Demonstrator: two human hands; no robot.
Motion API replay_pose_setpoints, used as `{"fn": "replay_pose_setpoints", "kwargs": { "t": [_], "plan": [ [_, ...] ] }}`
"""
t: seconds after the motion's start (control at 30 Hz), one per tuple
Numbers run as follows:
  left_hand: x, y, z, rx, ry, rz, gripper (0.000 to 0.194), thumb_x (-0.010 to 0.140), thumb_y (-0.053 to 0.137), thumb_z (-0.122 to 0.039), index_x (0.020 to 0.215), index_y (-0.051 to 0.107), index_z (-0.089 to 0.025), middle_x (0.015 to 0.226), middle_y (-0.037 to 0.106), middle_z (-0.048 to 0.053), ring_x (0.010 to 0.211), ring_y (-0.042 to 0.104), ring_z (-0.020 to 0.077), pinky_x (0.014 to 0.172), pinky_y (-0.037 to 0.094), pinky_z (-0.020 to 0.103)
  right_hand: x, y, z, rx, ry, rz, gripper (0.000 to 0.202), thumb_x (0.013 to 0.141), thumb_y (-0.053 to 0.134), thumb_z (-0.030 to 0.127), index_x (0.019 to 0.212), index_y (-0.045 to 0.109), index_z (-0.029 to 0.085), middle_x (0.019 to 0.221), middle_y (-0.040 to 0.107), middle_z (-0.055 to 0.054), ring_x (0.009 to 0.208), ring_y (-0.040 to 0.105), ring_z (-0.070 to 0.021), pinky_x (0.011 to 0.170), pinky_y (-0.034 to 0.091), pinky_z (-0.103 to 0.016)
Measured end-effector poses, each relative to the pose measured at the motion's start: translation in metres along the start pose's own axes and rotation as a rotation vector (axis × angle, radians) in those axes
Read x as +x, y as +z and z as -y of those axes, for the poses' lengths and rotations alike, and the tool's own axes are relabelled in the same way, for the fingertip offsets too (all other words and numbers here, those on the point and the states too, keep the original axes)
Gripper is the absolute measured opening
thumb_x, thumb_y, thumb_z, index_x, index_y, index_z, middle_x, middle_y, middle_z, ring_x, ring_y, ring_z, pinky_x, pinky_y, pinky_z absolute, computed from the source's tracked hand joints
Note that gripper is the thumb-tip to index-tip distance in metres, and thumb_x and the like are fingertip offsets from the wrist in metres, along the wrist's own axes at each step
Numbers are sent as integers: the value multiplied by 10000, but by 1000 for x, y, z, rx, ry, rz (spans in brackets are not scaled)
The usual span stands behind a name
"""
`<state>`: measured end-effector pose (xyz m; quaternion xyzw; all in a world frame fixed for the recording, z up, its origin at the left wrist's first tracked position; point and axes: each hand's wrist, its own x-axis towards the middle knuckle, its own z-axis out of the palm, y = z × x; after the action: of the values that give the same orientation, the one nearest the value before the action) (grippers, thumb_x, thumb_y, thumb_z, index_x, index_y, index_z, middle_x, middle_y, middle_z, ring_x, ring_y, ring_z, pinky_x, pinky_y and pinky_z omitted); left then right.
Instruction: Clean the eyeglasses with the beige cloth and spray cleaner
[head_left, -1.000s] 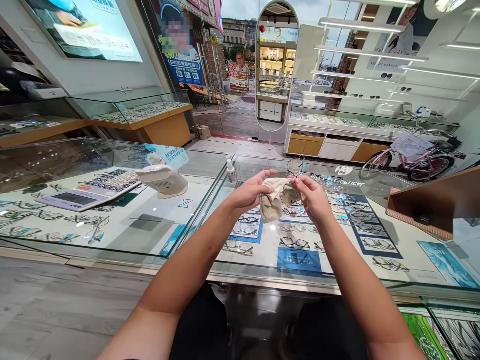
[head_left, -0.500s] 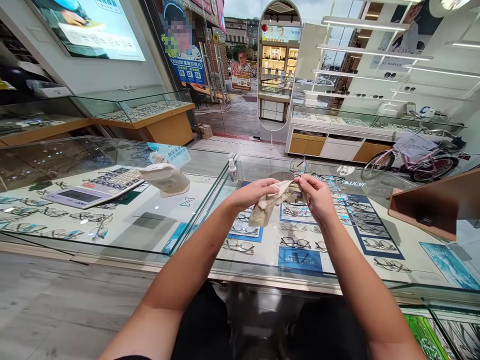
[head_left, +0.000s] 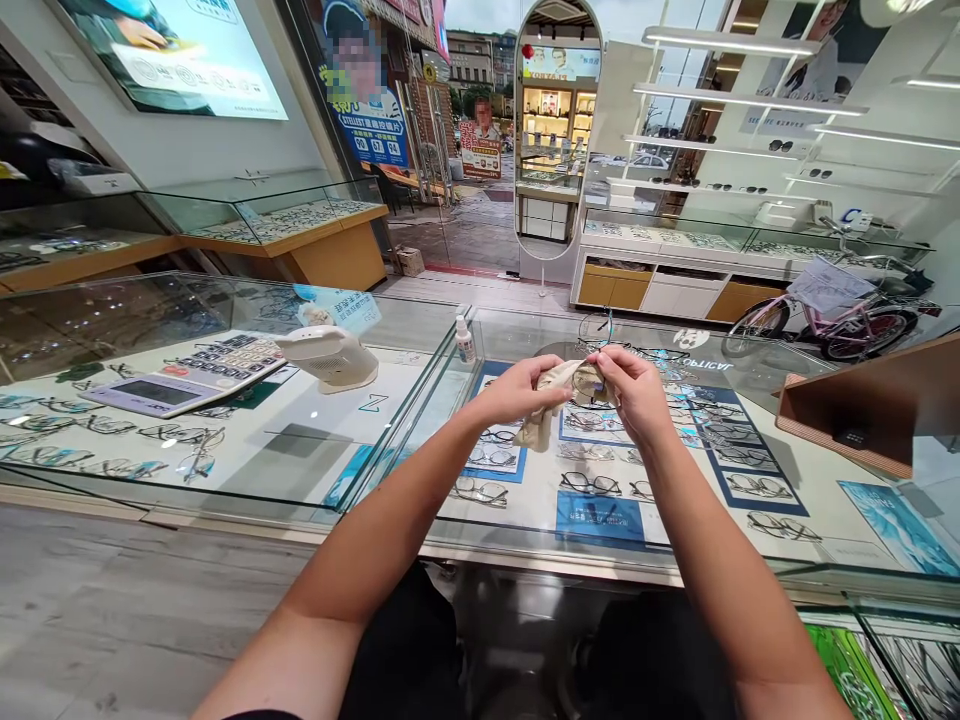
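Note:
Above the glass counter, my left hand (head_left: 523,390) is closed on a beige cloth (head_left: 534,432), thumb and fingers pinching it, with a loose end hanging below. The cloth reaches across to a pair of eyeglasses (head_left: 589,383), and its upper part lies against a lens. My right hand (head_left: 636,388) pinches the eyeglasses' frame between thumb and fingertips. One thin temple sticks up behind the fingers. Part of the frame is hidden by the cloth and fingers, and it blends with the frames displayed beneath.
A glass display case (head_left: 517,545) holds several rows of spectacles. Left of my hands stand a small spray bottle (head_left: 465,345), a white device (head_left: 330,358) and a large calculator (head_left: 187,375). At right is a brown stand (head_left: 847,430); farther back, a pink bicycle (head_left: 840,315) and an oval mirror (head_left: 556,225).
My left hand has shifted slightly right, towards the lens. The cloth is now more bunched, and its hanging end is shorter. My right hand stays nearly in place.

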<state>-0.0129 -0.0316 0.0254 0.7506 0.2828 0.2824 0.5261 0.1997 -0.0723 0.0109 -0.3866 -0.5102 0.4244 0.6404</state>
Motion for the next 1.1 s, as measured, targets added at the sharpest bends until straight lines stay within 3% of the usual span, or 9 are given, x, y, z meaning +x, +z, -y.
{"fn": "replay_pose_setpoints", "kwargs": {
  "t": [0.07,0.17,0.33,0.53,0.7,0.93,1.03,1.1],
  "plan": [
    [0,0,-1,32,-13,13,360,898,687,-504,991,690,-156,822,605,-2,711,526,122,643,393,245,0,0,0,-2,1,-2,240,809,861,504,860,839,270,942,679,-26,847,610,-171,747,504,-305],
    [1,-2,-3,32,-56,48,398,937,615,-538,902,704,-152,821,656,22,706,541,132,641,388,256,1,-1,0,-18,-25,-11,223,830,850,490,860,839,269,925,667,-19,840,601,-160,753,496,-298],
    [0,-3,-2,-125,-113,92,438,906,659,-607,940,662,-170,846,721,47,751,622,164,686,444,275,3,-4,-3,-50,-78,-68,220,835,842,490,879,838,274,987,690,-32,914,638,-185,819,523,-324],
    [3,-1,0,-195,-5,-72,439,914,673,-593,941,700,-155,799,643,9,699,520,124,647,387,251,5,-6,-6,-70,-75,-151,261,817,847,515,883,833,262,996,720,-47,899,644,-195,813,534,-338],
    [6,8,4,-331,57,-110,498,768,880,-542,983,692,-134,886,709,49,782,628,142,718,460,259,1,3,-11,-22,-33,-157,299,788,867,537,885,831,257,967,717,-44,849,618,-181,769,519,-328],
    [7,27,15,-322,111,-256,492,716,933,-498,820,596,-155,788,600,-21,685,534,87,649,425,233,-5,19,-18,3,24,-129,334,765,871,546,865,830,230,942,741,-47,815,612,-178,716,483,-311],
    [9,32,18,-324,100,-319,544,654,977,-460,849,559,-171,820,590,-32,720,536,88,679,431,226,-7,20,-18,24,57,-105,346,760,871,554,873,826,229,917,740,-41,769,604,-174,676,467,-308],
    [10,33,19,-364,44,-297,590,619,995,-461,926,582,-173,885,644,-6,794,593,120,736,460,244,-8,20,-18,37,71,-81,343,766,869,556,881,823,236,908,741,-40,765,611,-179,673,473,-312]
  ]
}}
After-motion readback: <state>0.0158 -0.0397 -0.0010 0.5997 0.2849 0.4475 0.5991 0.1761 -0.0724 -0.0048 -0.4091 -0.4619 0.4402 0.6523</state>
